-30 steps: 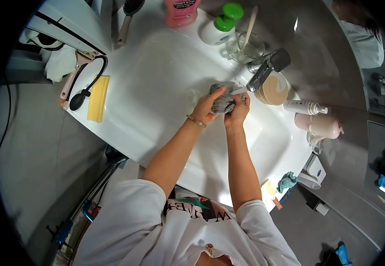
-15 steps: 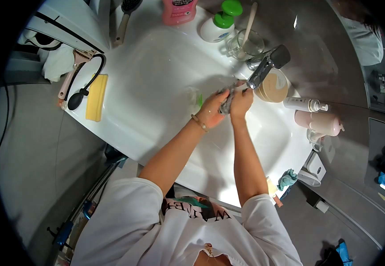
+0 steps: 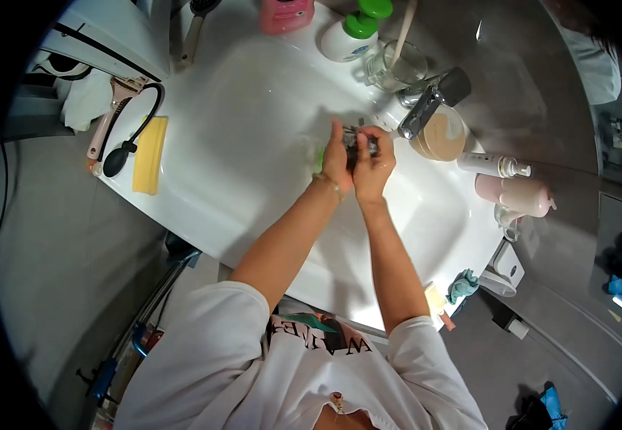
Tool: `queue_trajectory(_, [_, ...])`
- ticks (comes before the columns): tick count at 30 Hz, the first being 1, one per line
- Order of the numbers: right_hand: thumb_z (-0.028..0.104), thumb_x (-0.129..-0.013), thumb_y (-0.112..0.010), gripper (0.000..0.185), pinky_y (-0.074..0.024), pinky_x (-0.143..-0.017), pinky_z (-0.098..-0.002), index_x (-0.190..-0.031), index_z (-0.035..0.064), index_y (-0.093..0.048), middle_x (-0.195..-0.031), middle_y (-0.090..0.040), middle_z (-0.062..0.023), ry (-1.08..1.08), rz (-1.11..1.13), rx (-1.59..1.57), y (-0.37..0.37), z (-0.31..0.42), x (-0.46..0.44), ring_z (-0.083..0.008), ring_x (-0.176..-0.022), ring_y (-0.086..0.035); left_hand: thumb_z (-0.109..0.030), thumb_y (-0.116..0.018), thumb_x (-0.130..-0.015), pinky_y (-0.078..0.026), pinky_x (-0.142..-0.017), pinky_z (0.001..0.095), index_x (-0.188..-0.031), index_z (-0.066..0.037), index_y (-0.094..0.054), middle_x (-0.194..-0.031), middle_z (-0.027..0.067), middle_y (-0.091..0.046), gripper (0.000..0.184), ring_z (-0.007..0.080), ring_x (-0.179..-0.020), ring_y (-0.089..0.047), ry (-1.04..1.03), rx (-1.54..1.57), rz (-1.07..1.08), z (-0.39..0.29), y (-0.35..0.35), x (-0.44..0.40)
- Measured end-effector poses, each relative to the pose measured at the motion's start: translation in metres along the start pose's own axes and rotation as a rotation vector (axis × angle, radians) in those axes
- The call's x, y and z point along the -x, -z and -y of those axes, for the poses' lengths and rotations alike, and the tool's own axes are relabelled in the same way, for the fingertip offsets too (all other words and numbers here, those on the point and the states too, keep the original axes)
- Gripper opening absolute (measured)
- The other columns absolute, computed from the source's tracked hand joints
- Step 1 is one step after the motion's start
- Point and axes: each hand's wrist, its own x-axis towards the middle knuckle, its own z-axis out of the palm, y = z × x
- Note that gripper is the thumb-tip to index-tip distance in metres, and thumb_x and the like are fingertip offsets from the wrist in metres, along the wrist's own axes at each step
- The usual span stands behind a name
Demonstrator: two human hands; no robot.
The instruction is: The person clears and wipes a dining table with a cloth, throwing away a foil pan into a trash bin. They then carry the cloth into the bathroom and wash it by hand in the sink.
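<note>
Over the white sink basin [image 3: 246,143], a bunched grey cloth [image 3: 352,141] is pressed between my two hands. My left hand [image 3: 336,158] holds it from the left side, thumb pointing up, with a bracelet on the wrist. My right hand [image 3: 373,158] has its fingers curled over the cloth's right side. Part of the cloth is hidden by the fingers. The chrome faucet [image 3: 422,115] stands just to the right of my hands. A small green thing [image 3: 319,158] shows in the basin beside my left wrist.
Behind the basin are a pink bottle [image 3: 286,16], a green-topped pump bottle [image 3: 350,39], a glass jar [image 3: 397,68] and a round tan container [image 3: 440,135]. A yellow bar [image 3: 150,155] and black bulb [image 3: 116,161] lie left. A teal cloth [image 3: 463,286] is at the right edge.
Both hands have shifted slightly left, away from the faucet, with the cloth between them. The cloth is more tightly bunched than a second ago. The view has moved slightly.
</note>
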Motion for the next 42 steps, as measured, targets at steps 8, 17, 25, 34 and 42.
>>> queue_trajectory(8, [0.023, -0.093, -0.048, 0.037, -0.0383, -0.052, -0.0295, -0.066, -0.0020, -0.049, -0.062, -0.053, -0.0073, -0.295, -0.224, -0.180, -0.007, 0.009, -0.012, -0.0119, -0.057, -0.045, -0.022, -0.052, -0.088, -0.044, -0.059, 0.0281, -0.083, -0.004, -0.059, -0.076, 0.0020, -0.057, 0.020, 0.0128, -0.063, -0.052, -0.375, -0.313, -0.141, 0.009, -0.011, -0.016])
queue_trajectory(17, [0.024, -0.091, -0.047, 0.039, -0.0352, -0.048, -0.0325, -0.063, -0.0035, -0.049, -0.051, -0.047, -0.0036, -0.455, -0.207, -0.017, -0.011, 0.016, -0.027, -0.0128, -0.050, -0.041, -0.026, -0.056, -0.086, -0.042, -0.051, 0.0278, -0.067, -0.003, -0.056, -0.061, 0.0022, -0.054, 0.030, 0.0108, -0.054, -0.049, -0.402, -0.716, -0.195, 0.001, -0.002, -0.029])
queue_trajectory(25, [0.013, -0.085, -0.061, 0.026, -0.0436, -0.082, -0.0292, -0.107, 0.0029, -0.050, -0.102, -0.055, -0.0073, -0.628, -0.080, -0.760, 0.005, 0.009, 0.003, -0.0156, -0.095, -0.053, -0.014, -0.069, -0.076, -0.050, -0.067, 0.0305, -0.102, -0.006, -0.056, -0.089, 0.0052, -0.056, 0.030, 0.0176, -0.080, -0.058, -0.217, -0.308, -0.137, -0.014, -0.025, 0.000])
queue_trajectory(34, [0.012, -0.072, -0.062, 0.018, -0.0361, -0.080, -0.0438, -0.085, 0.0013, -0.055, -0.093, -0.056, -0.0160, -0.302, 0.073, 0.159, 0.006, -0.012, -0.025, -0.0334, -0.094, -0.048, -0.018, -0.045, -0.091, -0.039, -0.094, 0.0354, -0.124, -0.007, -0.046, -0.119, 0.0078, -0.052, 0.035, 0.0186, -0.108, -0.050, 0.013, -0.156, 0.199, 0.000, -0.005, 0.031])
queue_trajectory(42, [0.009, -0.066, -0.067, 0.013, -0.0383, -0.070, -0.0391, -0.069, 0.0061, -0.055, -0.073, -0.054, -0.0128, 0.281, 0.147, 0.301, -0.002, 0.011, 0.003, -0.0324, -0.078, -0.051, -0.030, -0.050, -0.090, -0.043, -0.091, 0.0359, -0.121, -0.010, -0.047, -0.112, 0.0073, -0.054, 0.037, 0.0196, -0.105, -0.053, 0.023, 0.044, 0.343, 0.001, 0.018, 0.000])
